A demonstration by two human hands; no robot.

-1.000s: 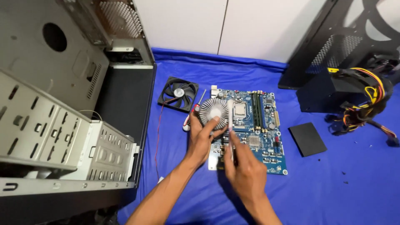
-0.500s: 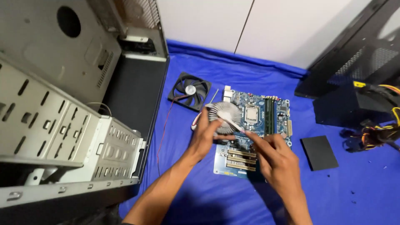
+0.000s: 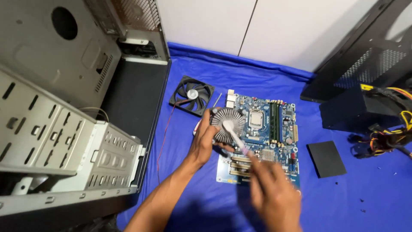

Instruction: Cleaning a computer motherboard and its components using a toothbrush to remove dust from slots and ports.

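Observation:
A blue motherboard (image 3: 274,141) lies flat on a blue cloth. My left hand (image 3: 205,139) grips a round silver finned heatsink (image 3: 229,122) at its left edge, holding it over the board's left part. My right hand (image 3: 270,191), blurred, holds a thin white and pink brush (image 3: 235,137) whose head touches the centre of the heatsink. The bare processor socket (image 3: 256,119) shows just right of the heatsink, with memory sticks (image 3: 273,116) beside it.
An open grey computer case (image 3: 64,129) fills the left side. A black case fan (image 3: 192,95) lies behind the board. A small black drive (image 3: 326,158) sits to the right, with a black power supply (image 3: 365,111) and coloured cables (image 3: 386,141) beyond it.
My right hand has drawn back toward me and now holds the brush head on the heatsink's centre. My left hand keeps its grip on the heatsink. The camera has shifted closer.

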